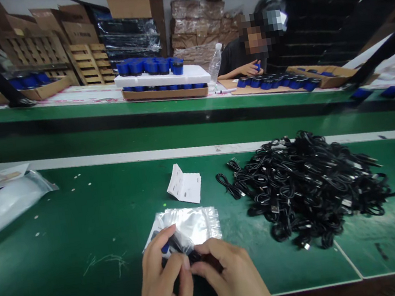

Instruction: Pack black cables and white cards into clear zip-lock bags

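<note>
Head view: left hand (161,277) and right hand (231,276) close together near the front edge of a green workbench mat (85,244). Fingers (179,274) of both hands curled inward and clenched around a small black cable bundle (182,245), mostly hidden by the grip, the exact hold on it impossible to tell. Just behind the hands, a silver zip bag (197,224) lying on the mat, its near edge touching the bundle and the left hand. Beside the left fingertips, a speck of blue (165,247), too small to name.

Farther up the mat, a folded white paper leaflet (184,183), well apart from the hands. To the right, a large heap of coiled black cables (311,190), with small connectors showing among the loops. At the left edge of the mat, clear plastic sheeting (2,209).

Across the bench, beyond a second green workbench (139,108), a seated co-worker (239,57) in a dark shirt, both hands (252,68) around a small blue item. Left of that person, a plastic water bottle (215,61) and blue-capped containers (148,66) on a white foam tray (161,78). Behind them, wooden pallets (90,62) and stacked cardboard boxes (127,2).
</note>
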{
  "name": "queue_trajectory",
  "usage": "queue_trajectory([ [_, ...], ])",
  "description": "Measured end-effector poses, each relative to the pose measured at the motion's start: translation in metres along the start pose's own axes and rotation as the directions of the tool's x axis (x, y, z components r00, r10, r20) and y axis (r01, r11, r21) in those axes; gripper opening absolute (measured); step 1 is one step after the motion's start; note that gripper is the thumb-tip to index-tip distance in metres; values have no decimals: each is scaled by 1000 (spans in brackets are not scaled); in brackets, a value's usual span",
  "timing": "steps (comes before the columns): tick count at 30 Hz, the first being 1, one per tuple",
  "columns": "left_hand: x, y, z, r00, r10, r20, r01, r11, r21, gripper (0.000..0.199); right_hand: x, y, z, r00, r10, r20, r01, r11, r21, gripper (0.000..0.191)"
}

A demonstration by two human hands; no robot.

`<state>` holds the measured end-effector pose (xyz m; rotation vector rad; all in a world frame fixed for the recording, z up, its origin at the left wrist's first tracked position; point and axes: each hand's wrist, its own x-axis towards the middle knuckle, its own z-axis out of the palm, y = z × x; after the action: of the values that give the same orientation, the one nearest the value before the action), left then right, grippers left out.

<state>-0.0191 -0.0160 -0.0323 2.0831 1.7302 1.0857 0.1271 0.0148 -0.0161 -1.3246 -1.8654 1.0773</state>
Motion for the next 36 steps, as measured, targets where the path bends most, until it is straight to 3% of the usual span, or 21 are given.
queue_trajectory([
  [3, 2, 5, -3, 999, 16, -32, -16, 1000, -3, 17, 0, -2, -1, 981, -179, 74, 182, 982, -49, 20],
  [5, 2, 9, -5, 998, 42, -40, -42, 999, -6, 19, 0, -2, 1, 978, -206, 36, 209, 970, -121, 18],
  [8, 0, 17, -3, 995, 84, -54, -84, 996, -2, 22, 1, 1, 8, 982, -65, -175, 48, 994, -101, 7],
  [10, -1, 20, -1, 991, 109, -82, -109, 994, 5, 23, 2, 2, 12, 970, 58, -236, -49, 998, 43, 19],
  [13, 1, 16, -4, 979, 188, -78, -185, 982, 48, 21, 5, 1, 8, 998, 46, -37, -41, 989, 141, 12],
  [16, 12, 2, -17, 974, 217, 61, -222, 971, 87, 7, 9, -5, -7, 991, -41, 131, 36, 998, 41, 22],
  [19, 26, -10, -33, 952, 118, 283, -138, 989, 53, 58, 13, -15, -22, 965, -132, 226, 133, 991, 10, 21],
  [20, 31, -11, -37, 944, 67, 322, -88, 995, 50, 62, 13, -18, -25, 957, -151, 249, 149, 989, 26, 25],
  [22, 38, -9, -41, 932, -39, 360, 31, 999, 27, 46, 14, -22, -30, 959, -147, 243, 132, 988, 75, 31],
  [25, 42, -2, -41, 910, -161, 382, 210, 973, -91, 14, 10, -22, -31, 989, -58, 139, 33, 984, 177, 24],
  [28, 40, 0, -37, 919, -223, 325, 301, 929, -215, 17, 5, -17, -32, 991, -41, 129, 12, 976, 217, 27],
  [32, 34, -7, -34, 935, -230, 269, 300, 919, -256, 15, 2, -14, -34, 985, -107, 135, 91, 989, 118, 12],
  [36, 29, -12, -35, 931, -245, 270, 318, 909, -271, 17, 6, -14, -31, 996, -52, 75, 44, 994, 100, 6],
])
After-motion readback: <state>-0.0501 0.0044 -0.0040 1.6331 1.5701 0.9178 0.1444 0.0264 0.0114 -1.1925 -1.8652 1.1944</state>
